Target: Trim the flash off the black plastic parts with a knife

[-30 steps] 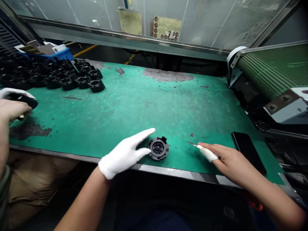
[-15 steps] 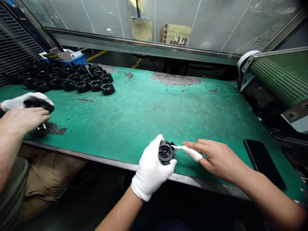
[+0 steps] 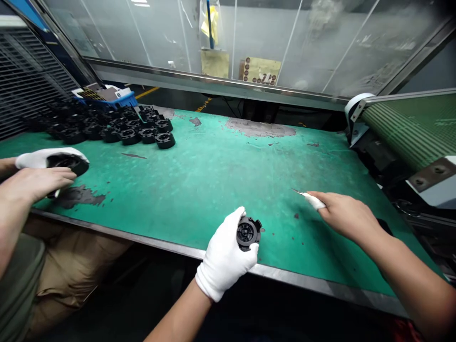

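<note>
My left hand (image 3: 225,256), in a white glove, is closed around a round black plastic part (image 3: 246,232). The part's ribbed, hollow face is turned up, and a small tab sticks out at its upper right. Both are above the front edge of the green table. Off to the right, my right hand (image 3: 342,211) is bare except for white wrapping on a finger. It grips a thin-bladed knife (image 3: 298,191), whose tip points left, apart from the black part. The knife's handle is hidden in the hand.
Several black parts (image 3: 130,135) stand at the back left before a blue bin (image 3: 119,99). A co-worker's hands (image 3: 39,183) hold another black part at the left. A green conveyor (image 3: 416,128) borders the right. A dark phone (image 3: 384,227) is mostly behind my right forearm.
My right hand has moved the knife away from the black part, to the right and farther back. My left hand keeps its hold. The view has tipped slightly upward.
</note>
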Tool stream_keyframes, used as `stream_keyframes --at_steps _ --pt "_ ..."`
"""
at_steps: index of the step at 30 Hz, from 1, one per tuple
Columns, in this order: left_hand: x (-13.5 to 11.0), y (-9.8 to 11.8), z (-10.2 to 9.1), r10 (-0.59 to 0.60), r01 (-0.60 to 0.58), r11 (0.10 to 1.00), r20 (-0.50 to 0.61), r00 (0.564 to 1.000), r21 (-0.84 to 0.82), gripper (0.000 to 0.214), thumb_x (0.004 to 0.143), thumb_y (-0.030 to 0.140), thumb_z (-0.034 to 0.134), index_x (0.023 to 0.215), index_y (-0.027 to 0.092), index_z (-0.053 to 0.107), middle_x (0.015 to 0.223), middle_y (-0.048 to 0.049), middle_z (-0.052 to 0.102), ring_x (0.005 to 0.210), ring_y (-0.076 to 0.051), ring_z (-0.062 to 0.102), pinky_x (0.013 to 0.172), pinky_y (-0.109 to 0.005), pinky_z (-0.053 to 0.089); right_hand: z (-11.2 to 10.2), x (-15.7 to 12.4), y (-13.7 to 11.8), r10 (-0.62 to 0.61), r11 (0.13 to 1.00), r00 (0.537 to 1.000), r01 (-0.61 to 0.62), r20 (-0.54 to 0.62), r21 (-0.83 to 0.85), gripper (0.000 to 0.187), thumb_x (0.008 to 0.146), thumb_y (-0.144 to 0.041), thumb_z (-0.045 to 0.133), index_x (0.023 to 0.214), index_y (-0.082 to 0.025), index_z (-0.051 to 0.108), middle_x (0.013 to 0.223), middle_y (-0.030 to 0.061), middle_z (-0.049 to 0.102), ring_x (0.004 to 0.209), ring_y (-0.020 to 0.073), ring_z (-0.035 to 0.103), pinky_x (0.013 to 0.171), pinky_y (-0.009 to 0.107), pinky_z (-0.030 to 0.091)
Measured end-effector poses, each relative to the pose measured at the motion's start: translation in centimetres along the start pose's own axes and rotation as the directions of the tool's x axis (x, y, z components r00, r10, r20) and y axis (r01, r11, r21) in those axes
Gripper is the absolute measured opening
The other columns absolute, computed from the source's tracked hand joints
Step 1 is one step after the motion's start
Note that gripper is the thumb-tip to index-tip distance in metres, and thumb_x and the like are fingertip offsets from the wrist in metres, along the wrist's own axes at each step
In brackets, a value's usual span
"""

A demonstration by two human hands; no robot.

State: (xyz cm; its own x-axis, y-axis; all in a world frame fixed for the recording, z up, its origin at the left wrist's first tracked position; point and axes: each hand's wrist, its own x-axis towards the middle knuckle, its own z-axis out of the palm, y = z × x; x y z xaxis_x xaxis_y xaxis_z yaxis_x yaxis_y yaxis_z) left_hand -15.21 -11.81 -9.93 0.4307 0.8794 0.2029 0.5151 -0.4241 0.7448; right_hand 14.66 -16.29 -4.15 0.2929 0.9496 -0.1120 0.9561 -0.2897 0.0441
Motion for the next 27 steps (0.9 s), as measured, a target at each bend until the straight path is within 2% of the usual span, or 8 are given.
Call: stream_keyframes --at_steps 2,5,10,17,20,23,25,27 --pt "-0.1 0.1 -0.1 -0.003 0.003 1.0 0.001 1.0 -0.006 0.08 0.073 0.025 0.069 0.147 0.021 0.039 0.143 -0.0091 0.055 0.134 -0.024 0.055 0.119 -0.045 0.046 0.7 -1.3 0.5 -0.044 0.99 0.999 0.045 -0.014 0.131 0.049 0.092 -0.025 0.043 0.137 -0.034 0.062 0.129 0.0016 0.071 0.109 0.0315 0.068 0.074 0.04 0.054" --pt "-0.9 0.3 0.3 -0.01 0.01 1.0 0.0 1.0 0.005 0.081 0.072 0.027 0.071 0.147 0.021 0.039 0.145 -0.0095 0.055 0.135 -0.025 0.054 0.119 -0.046 0.045 1.7 -4.5 -1.2 -0.217 0.901 0.976 0.205 -0.011 0.382 0.046 0.094 -0.025 0.042 0.135 -0.029 0.062 0.134 0.001 0.068 0.12 0.0259 0.064 0.096 0.041 0.052" --pt "-2.4 0.6 0.5 0.059 -0.059 0.998 0.066 0.996 -0.008 0.082 0.074 0.024 0.066 0.151 0.023 0.035 0.149 -0.0064 0.051 0.139 -0.021 0.049 0.122 -0.04 0.042 2.0 -8.0 -4.6 -0.314 0.785 0.949 0.244 0.026 0.569 0.039 0.103 -0.035 0.036 0.134 -0.034 0.059 0.123 -0.0003 0.07 0.109 0.0203 0.066 0.091 0.037 0.053" --pt "0.0 -0.7 -4.1 0.048 -0.022 0.997 0.368 0.929 -0.075 0.073 0.079 0.016 0.058 0.148 0.029 0.04 0.154 -0.0008 0.046 0.143 -0.02 0.045 0.126 -0.042 0.036 2.4 -8.0 -3.9 -0.322 0.78 0.947 0.252 0.022 0.573 0.041 0.102 -0.027 0.036 0.136 -0.033 0.057 0.117 0.002 0.068 0.104 0.021 0.066 0.088 0.038 0.053" --pt "0.3 -0.5 -4.7 0.015 0.016 0.997 0.372 0.928 -0.08 0.075 0.078 0.022 0.067 0.148 0.028 0.041 0.154 -0.0034 0.047 0.143 -0.023 0.045 0.125 -0.046 0.037 2.7 -8.0 -4.7 -0.386 0.77 0.922 0.31 0.02 0.558 0.046 0.1 -0.021 0.034 0.141 -0.031 0.054 0.112 0.0042 0.069 0.099 0.0216 0.067 0.084 0.039 0.054" --pt "-0.5 0.2 -3.9 -0.082 0.115 0.99 0.317 0.945 -0.088 0.097 0.069 0.042 0.085 0.151 0.023 0.037 0.155 -0.0102 0.046 0.143 -0.03 0.045 0.125 -0.051 0.036 3.8 -8.2 -5.5 -0.443 0.742 0.896 0.39 -0.038 0.546 0.051 0.097 -0.016 0.037 0.143 -0.032 0.052 0.108 0.004 0.07 0.095 0.0211 0.069 0.08 0.036 0.057" --pt "-1.3 0.5 -3.0 -0.137 0.161 0.984 0.267 0.954 -0.072 0.109 0.06 0.051 0.091 0.151 0.02 0.038 0.154 -0.013 0.046 0.143 -0.032 0.045 0.124 -0.052 0.037 5.3 -8.5 -5.6 -0.455 0.72 0.883 0.443 -0.119 0.535 0.055 0.095 -0.015 0.04 0.144 -0.036 0.05 0.109 0.0023 0.072 0.095 0.021 0.071 0.077 0.033 0.059" --pt "-1.8 0.3 -2.4 -0.138 0.148 0.989 0.241 0.961 -0.025 0.106 0.058 0.044 0.092 0.149 0.023 0.043 0.153 -0.0114 0.048 0.142 -0.034 0.046 0.123 -0.053 0.038 7.1 -8.7 -5.4 -0.441 0.695 0.859 0.511 -0.262 0.506 0.058 0.091 -0.015 0.045 0.144 -0.04 0.051 0.116 0.0007 0.074 0.1 0.0242 0.073 0.077 0.032 0.061"
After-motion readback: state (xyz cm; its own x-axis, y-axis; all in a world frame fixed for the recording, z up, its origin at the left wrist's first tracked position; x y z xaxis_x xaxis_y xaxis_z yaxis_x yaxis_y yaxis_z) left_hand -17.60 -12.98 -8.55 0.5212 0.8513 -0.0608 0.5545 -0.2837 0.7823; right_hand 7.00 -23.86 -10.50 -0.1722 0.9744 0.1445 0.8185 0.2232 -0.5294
